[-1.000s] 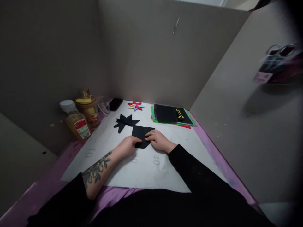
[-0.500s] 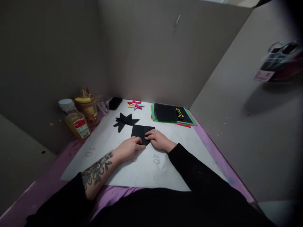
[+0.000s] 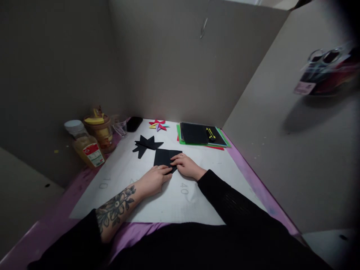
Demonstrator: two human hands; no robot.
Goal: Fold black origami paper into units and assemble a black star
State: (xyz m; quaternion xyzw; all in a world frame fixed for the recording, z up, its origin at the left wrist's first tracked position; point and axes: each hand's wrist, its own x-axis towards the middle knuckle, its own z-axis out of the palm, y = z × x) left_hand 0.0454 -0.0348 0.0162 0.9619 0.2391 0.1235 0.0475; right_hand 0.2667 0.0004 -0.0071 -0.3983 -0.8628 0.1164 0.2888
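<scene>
A square sheet of black paper (image 3: 162, 156) lies on the white mat, its lower right corner folded at an angle. My left hand (image 3: 158, 178) rests along the paper's near edge, fingers stretched out and pressing on it. On the right part of the sheet, my right hand (image 3: 184, 165) keeps its bent fingers and thumb close together on the paper near the fold. Both hands partly cover the sheet. Just behind it to the left is a pointed black folded-paper piece (image 3: 147, 143), shaped like part of a star.
A multicoloured paper star (image 3: 159, 125) lies at the back. A stack of coloured paper (image 3: 194, 133) carries a black-and-yellow cutter (image 3: 210, 134). On the left stand a glue bottle (image 3: 88, 150), a brown cup (image 3: 98, 129), a clear cup (image 3: 119, 126) and a black phone (image 3: 134, 123). Grey panels surround the table.
My left hand's fingers have stretched out and come together over the paper's near edge; before, thumb and forefinger were apart there. My right hand stays on the paper. The view has shifted slightly.
</scene>
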